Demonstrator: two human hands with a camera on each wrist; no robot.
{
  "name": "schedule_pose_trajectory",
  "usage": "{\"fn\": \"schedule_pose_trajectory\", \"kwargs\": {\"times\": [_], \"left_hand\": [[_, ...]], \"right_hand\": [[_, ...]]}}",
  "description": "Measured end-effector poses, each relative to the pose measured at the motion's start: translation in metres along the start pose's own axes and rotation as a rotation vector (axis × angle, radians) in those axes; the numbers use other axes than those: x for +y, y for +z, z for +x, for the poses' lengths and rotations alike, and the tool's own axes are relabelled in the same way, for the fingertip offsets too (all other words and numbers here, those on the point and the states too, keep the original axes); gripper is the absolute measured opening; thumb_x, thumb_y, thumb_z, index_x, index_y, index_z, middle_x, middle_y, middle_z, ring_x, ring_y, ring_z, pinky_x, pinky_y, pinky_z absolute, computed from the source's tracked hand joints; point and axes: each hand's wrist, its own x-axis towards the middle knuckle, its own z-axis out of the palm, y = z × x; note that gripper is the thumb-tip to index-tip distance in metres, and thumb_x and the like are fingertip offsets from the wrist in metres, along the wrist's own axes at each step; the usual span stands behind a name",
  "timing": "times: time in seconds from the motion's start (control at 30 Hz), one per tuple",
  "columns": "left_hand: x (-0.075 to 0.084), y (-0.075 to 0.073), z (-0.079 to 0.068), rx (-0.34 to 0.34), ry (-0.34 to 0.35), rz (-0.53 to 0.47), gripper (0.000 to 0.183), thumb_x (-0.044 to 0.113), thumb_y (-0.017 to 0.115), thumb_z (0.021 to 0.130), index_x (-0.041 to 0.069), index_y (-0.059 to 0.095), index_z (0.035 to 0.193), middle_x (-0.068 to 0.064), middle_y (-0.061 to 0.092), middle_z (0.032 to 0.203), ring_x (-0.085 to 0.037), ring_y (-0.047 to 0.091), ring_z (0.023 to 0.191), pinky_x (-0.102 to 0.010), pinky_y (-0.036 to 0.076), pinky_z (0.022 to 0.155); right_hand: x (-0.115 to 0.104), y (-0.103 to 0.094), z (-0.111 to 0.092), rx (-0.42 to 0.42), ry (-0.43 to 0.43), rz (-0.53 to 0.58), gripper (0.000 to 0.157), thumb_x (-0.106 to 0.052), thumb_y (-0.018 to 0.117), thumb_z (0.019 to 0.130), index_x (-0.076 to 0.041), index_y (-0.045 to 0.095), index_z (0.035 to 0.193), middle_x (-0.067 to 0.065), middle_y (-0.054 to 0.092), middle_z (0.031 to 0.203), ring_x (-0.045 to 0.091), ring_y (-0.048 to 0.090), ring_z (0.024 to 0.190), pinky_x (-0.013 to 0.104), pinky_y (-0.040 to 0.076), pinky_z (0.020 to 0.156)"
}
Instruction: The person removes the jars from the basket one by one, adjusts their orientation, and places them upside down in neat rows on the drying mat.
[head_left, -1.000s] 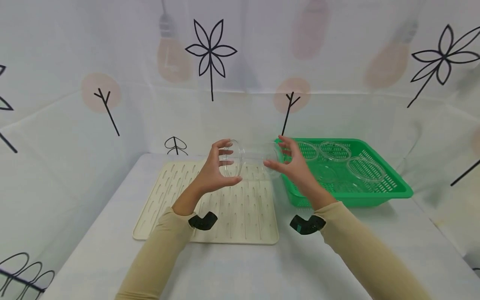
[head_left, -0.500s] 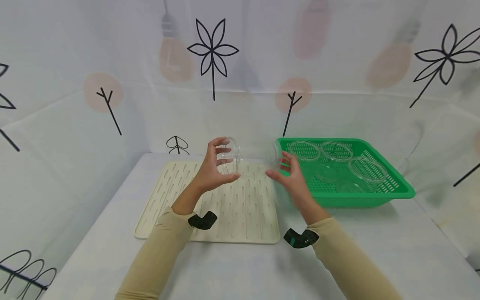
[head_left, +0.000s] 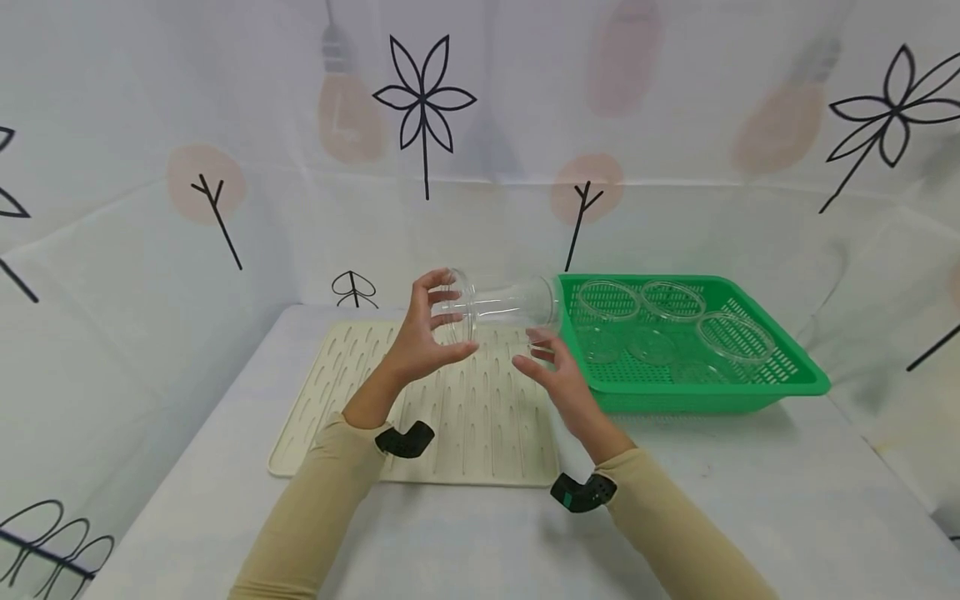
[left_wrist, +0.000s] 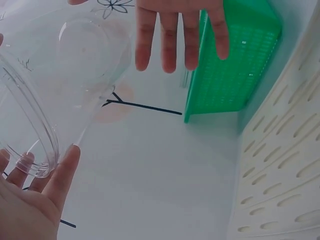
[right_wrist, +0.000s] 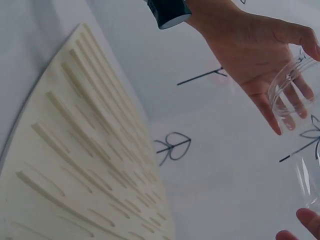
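Note:
A clear jar (head_left: 513, 304) with a threaded neck lies on its side in the air above the drying mat (head_left: 465, 417). My left hand (head_left: 420, 333) grips it round the neck, fingers behind and thumb below. The base points right, toward the green basket. Just under the base end is my right hand (head_left: 562, 375), its fingertips overlapping the lower edge in the head view. The left wrist view shows the right hand's fingers (left_wrist: 168, 42) straight and spread beside the jar. In the right wrist view, only fingertips (right_wrist: 310, 220) of that hand show at the lower right.
A green perforated basket (head_left: 705, 400) stands at the right, holding 3 clear jars (head_left: 737, 337) upright. The cream ridged mat lies on a white-covered table (head_left: 480, 542). A patterned white cloth (head_left: 495, 225) hangs behind and at both sides.
My right hand has come down from the jar's base end and moved left and nearer to me. My left hand keeps its grip and has shifted only slightly.

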Motion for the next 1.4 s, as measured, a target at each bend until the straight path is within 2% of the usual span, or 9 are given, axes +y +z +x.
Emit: {"fn": "schedule_pose_trajectory", "kwargs": {"times": [0.1,0.2,0.33,0.43,0.7,0.87,1.03,1.23,1.4], "left_hand": [[0.005,0.001,0.0,-0.006,-0.02,-0.007,0.093,0.02,0.073,0.075,0.005,0.012,0.142,-0.017,0.022,0.142,-0.031,0.035,0.126,-0.045,0.04,0.097],[0.021,0.001,-0.001,-0.02,-0.05,-0.013,0.091,0.004,0.069,0.073,0.0,0.009,0.142,-0.023,0.02,0.142,-0.037,0.033,0.127,-0.049,0.037,0.099],[0.04,0.001,-0.003,-0.054,-0.107,0.026,0.091,0.0,0.068,0.072,-0.003,0.008,0.141,-0.028,0.02,0.139,-0.043,0.034,0.126,-0.053,0.032,0.102],[0.04,0.0,-0.005,-0.081,-0.142,0.063,0.09,-0.001,0.068,0.073,-0.002,0.009,0.141,-0.028,0.021,0.139,-0.043,0.035,0.125,-0.052,0.031,0.103],[0.0,-0.003,-0.008,-0.118,-0.157,0.106,0.093,0.009,0.074,0.075,0.003,0.012,0.143,-0.017,0.023,0.145,-0.036,0.03,0.129,-0.047,0.031,0.104],[-0.003,-0.003,-0.01,-0.151,-0.178,0.149,0.087,0.017,0.075,0.075,0.001,0.018,0.139,-0.017,0.032,0.141,-0.032,0.032,0.129,-0.044,0.029,0.106],[-0.004,-0.003,-0.012,-0.195,-0.237,0.212,0.082,0.025,0.076,0.075,0.005,0.025,0.137,-0.015,0.036,0.138,-0.032,0.035,0.128,-0.047,0.03,0.104],[-0.007,-0.001,-0.014,-0.237,-0.243,0.205,0.074,0.028,0.076,0.076,0.009,0.032,0.133,-0.011,0.041,0.139,-0.03,0.034,0.129,-0.053,0.029,0.103],[-0.009,0.001,-0.014,-0.274,-0.242,0.193,0.071,0.028,0.076,0.076,0.009,0.035,0.132,-0.006,0.042,0.14,-0.028,0.034,0.13,-0.051,0.03,0.103]], "right_hand": [[-0.001,-0.001,0.0,-0.019,-0.03,0.02,0.061,-0.02,0.059,0.088,-0.006,0.033,0.141,0.015,0.03,0.14,0.034,0.027,0.13,0.054,0.027,0.102],[-0.002,-0.003,0.001,-0.019,-0.054,0.049,0.062,-0.018,0.058,0.087,-0.003,0.031,0.141,0.018,0.031,0.137,0.035,0.028,0.129,0.052,0.027,0.102],[-0.003,-0.008,0.0,-0.004,-0.093,0.091,0.061,-0.016,0.057,0.087,0.001,0.031,0.14,0.019,0.032,0.132,0.034,0.031,0.125,0.046,0.03,0.101],[-0.005,-0.012,0.0,0.008,-0.124,0.112,0.06,-0.014,0.056,0.087,0.004,0.03,0.138,0.018,0.033,0.13,0.033,0.034,0.122,0.041,0.033,0.098],[-0.012,-0.019,0.002,0.029,-0.16,0.142,0.054,-0.006,0.054,0.088,0.001,0.031,0.136,0.017,0.034,0.13,0.033,0.035,0.12,0.041,0.034,0.096],[-0.017,-0.02,0.002,0.037,-0.169,0.135,0.06,-0.005,0.056,0.087,-0.002,0.027,0.14,0.019,0.032,0.134,0.03,0.036,0.118,0.042,0.034,0.096],[-0.023,-0.02,0.002,0.017,-0.192,0.141,0.067,-0.008,0.058,0.084,-0.005,0.025,0.142,0.018,0.035,0.134,0.031,0.036,0.119,0.042,0.037,0.094],[-0.031,-0.019,0.001,-0.036,-0.242,0.127,0.073,-0.011,0.063,0.083,-0.012,0.024,0.145,0.014,0.037,0.134,0.031,0.039,0.12,0.041,0.042,0.089],[-0.036,-0.017,0.002,-0.08,-0.276,0.129,0.079,-0.017,0.067,0.083,-0.015,0.02,0.146,0.01,0.037,0.134,0.033,0.04,0.121,0.036,0.045,0.087]]}}
